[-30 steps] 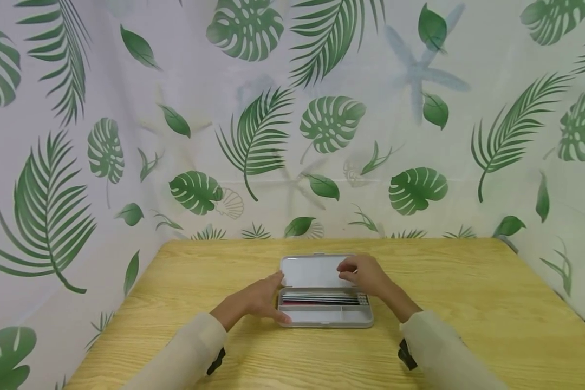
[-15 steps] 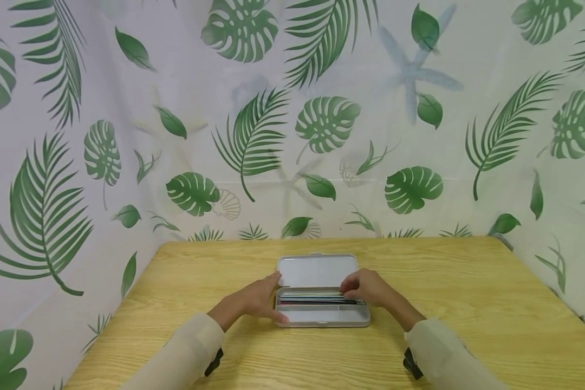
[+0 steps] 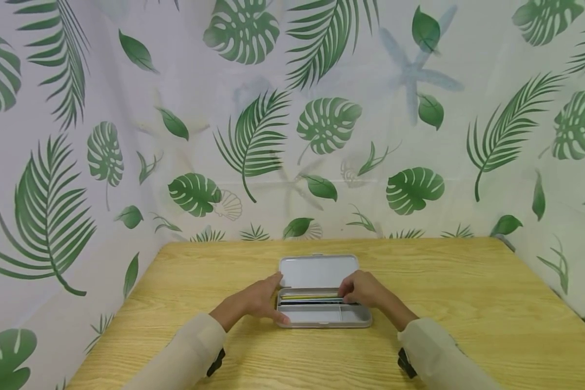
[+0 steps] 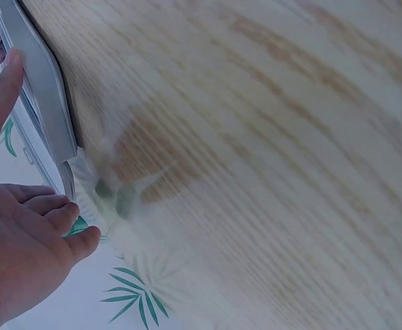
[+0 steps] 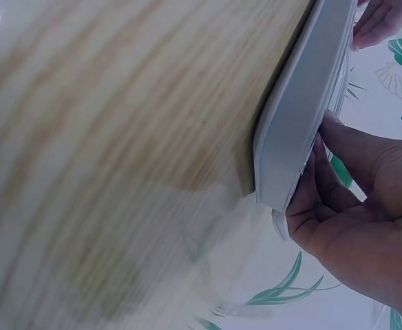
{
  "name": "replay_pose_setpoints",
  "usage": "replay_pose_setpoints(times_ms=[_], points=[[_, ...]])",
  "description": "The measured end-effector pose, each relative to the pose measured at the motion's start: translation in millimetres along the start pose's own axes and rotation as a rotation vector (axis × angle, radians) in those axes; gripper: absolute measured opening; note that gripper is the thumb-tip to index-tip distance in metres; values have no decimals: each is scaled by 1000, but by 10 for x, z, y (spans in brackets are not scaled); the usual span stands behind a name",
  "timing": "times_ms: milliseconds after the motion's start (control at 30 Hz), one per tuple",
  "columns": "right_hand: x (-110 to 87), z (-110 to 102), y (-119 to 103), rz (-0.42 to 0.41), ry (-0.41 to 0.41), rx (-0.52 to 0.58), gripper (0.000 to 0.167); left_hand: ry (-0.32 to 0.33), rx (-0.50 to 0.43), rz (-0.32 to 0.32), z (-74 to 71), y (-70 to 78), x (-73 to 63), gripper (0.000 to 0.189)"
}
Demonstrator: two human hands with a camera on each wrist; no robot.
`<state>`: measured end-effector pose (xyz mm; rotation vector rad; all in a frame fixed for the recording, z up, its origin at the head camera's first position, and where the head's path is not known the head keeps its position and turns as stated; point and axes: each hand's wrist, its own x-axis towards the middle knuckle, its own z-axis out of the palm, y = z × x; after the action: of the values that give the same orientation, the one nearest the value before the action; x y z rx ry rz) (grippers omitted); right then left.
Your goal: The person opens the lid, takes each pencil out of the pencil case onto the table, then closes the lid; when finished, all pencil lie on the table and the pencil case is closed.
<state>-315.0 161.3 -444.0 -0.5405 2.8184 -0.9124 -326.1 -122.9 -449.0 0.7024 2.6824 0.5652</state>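
Head view: case point(image 3: 322, 325) on table point(image 3: 297, 357), lid point(image 3: 317, 271) laid back behind it; pencils point(image 3: 308, 300) lie lengthwise in the case's rear compartment.
Right hand point(image 3: 364, 290), change: one second ago, above the lid behind the case; now lowered to the right end of the rear compartment.
Pencils, change: a yellow pencil point(image 3: 297, 297) now shows along the rear of the row, where paler and darker lengths showed before; the right-hand ends are now behind the hand.
Meaning: the row appears to have been shifted or rolled. Handling is judged to be under way inside the case; no pencil shows outside it.
Right hand, state: fingers bent, thumb near the forefinger. In the right wrist view the tips pass behind the case wall; whether they pinch a pencil cannot be told.
Left hand point(image 3: 260, 299), state: spread at the left end of the case, thumb at the front corner, fingers by the lid's left edge. Position unchanged; probable function, steadying.
Edges: the divider point(image 3: 317, 307) bounds the row toward the front of the case; the outer wall limits finger entry at the right end.
Room: table extends before and behind the case; forearms occupy both flanks. Upward travel appears the least obstructed path.
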Motion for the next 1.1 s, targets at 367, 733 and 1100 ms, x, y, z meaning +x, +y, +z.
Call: replay_pose_setpoints(times_ms=[367, 733, 1100], points=[[-38, -79, 69, -108, 38, 49, 7, 24, -18, 27, 15, 0, -12, 115], [-207, -422, 294, -91, 85, 178, 20, 8, -1, 7, -9, 10, -38, 117], [-476, -587, 619, 49, 110, 330, 23, 4, -16, 3, -11, 35, -29, 118]])
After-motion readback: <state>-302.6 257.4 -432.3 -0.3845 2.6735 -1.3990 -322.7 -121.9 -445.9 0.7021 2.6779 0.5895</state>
